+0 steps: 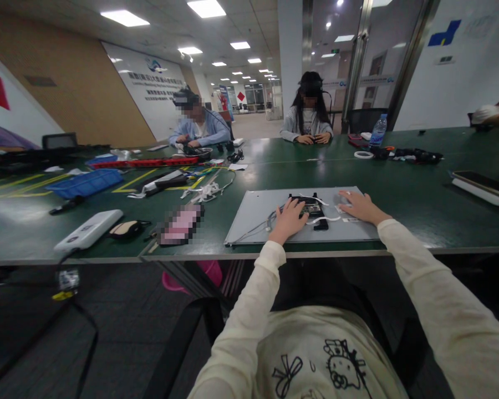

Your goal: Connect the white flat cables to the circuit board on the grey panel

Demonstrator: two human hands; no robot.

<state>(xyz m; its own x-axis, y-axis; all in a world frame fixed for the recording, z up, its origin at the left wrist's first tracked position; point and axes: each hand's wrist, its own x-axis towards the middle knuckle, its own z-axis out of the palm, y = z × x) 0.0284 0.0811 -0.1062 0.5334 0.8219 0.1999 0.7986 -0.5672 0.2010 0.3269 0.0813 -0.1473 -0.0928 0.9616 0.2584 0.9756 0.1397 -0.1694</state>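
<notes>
The black-framed module (314, 208) lies on a grey panel (253, 213), right of the panel's middle and nearer its far edge than its near one; the panel itself rests flat on the green table (274, 172), just inside the table's near edge. The left hand (291, 220) covers the module's left part with its fingers spread; whether the fingertips pinch anything beneath them I cannot tell. Steadying is best done by the frame, with light pressure, keeping fingertips off the exposed inner parts. The right hand (363, 208) lies over the panel near its far right corner, thumb and fingers apart, close to the white labels (351, 220); a palm kept low there would help stop the panel sliding. Two white strips, an upper one (316, 200) and a lower one (328, 220), run by the module and look easy to snag, so any shift of the hands should clear them without tugging. A grey cable (253, 228) trails from beside the left hand toward the panel's near left corner; slack in it would spare its end from strain. Off the panel's left edge, a pink-faced phone (182, 224) sits near the table's near edge, well apart from both hands, with a white power bank (89, 230) farther left.
</notes>
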